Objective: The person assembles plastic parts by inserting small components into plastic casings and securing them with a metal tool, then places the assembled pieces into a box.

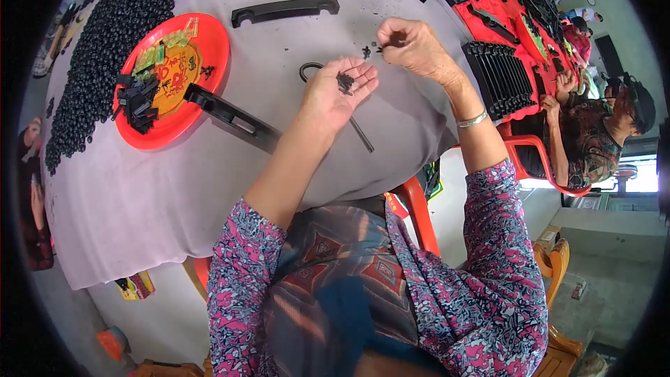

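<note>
My left hand (336, 91) is palm up above the table, its fingers stretched out and slightly cupped. A small heap of black pieces (345, 83) rests where its palm meets the fingers. Just to the right, my right hand (413, 47) is closed in a pinch; whatever its fingertips hold is too small to make out. A few more tiny black pieces (366, 52) lie on the cloth between the hands. Under my left hand runs a thin dark rod (363, 136) with a looped end. My left forearm partly covers a long black slotted part (237, 117).
A red tray (150, 141) at left holds clear greenish pieces and black blocks. Beside it spreads a big pile of black beads (105, 56). A black curved bar (285, 10) lies at the far side. Right are stacked black strips (497, 80) and a seated person (593, 132).
</note>
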`<action>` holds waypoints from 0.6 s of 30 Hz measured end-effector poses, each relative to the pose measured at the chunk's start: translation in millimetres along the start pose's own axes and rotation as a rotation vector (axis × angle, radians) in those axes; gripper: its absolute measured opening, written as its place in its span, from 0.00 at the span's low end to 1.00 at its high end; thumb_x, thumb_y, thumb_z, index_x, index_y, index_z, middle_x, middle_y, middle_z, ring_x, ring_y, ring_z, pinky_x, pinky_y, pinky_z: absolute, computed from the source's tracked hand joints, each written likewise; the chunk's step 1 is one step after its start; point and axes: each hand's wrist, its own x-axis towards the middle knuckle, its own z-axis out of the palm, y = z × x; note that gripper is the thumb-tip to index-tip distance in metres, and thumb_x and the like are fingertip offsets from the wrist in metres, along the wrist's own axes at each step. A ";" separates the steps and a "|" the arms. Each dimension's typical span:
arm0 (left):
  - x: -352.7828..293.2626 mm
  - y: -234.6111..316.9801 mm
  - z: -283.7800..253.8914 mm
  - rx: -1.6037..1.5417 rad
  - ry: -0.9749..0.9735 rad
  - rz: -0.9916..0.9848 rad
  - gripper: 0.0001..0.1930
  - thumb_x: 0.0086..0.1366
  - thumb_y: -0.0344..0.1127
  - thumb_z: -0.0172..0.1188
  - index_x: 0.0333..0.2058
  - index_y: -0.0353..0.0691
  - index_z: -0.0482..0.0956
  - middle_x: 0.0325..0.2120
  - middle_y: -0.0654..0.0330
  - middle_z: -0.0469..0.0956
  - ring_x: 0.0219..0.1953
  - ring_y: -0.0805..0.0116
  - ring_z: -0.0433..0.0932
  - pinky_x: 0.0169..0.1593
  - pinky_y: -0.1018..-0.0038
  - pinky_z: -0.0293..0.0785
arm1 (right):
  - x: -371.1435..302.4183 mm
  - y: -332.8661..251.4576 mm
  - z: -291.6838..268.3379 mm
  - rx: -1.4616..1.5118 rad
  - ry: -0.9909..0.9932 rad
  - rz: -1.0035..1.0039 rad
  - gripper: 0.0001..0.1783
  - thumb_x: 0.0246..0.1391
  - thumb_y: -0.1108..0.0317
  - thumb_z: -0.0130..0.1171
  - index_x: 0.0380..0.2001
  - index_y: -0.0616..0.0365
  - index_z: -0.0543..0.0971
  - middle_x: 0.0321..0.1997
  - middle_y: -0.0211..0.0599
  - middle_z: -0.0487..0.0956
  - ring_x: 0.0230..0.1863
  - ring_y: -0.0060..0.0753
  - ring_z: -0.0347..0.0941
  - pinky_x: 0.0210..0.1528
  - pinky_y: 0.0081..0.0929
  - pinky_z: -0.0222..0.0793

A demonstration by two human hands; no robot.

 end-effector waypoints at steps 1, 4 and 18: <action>-0.1 0.4 -0.4 -0.008 -0.018 -0.006 0.14 0.71 0.36 0.42 0.42 0.28 0.69 0.41 0.48 0.72 0.46 0.53 0.74 0.56 0.56 0.71 | -1.1 -7.0 7.0 -0.001 0.004 0.002 0.04 0.43 0.80 0.55 0.24 0.62 0.71 0.29 0.22 0.73 0.28 0.13 0.67 0.32 0.18 0.66; -3.8 0.0 6.1 -0.050 0.019 0.002 0.14 0.71 0.35 0.41 0.42 0.28 0.70 0.41 0.48 0.72 0.46 0.53 0.74 0.57 0.56 0.71 | -5.0 -22.4 22.1 0.263 -0.200 -0.058 0.05 0.47 0.82 0.53 0.29 0.62 0.75 0.30 0.25 0.75 0.31 0.14 0.70 0.35 0.17 0.69; -0.5 0.1 2.2 -0.021 0.030 -0.003 0.15 0.71 0.37 0.43 0.40 0.29 0.71 0.39 0.49 0.74 0.45 0.54 0.75 0.56 0.57 0.71 | 2.2 44.0 7.9 -0.289 0.031 -0.027 0.07 0.47 0.73 0.63 0.29 0.64 0.77 0.23 0.30 0.76 0.25 0.22 0.70 0.32 0.23 0.69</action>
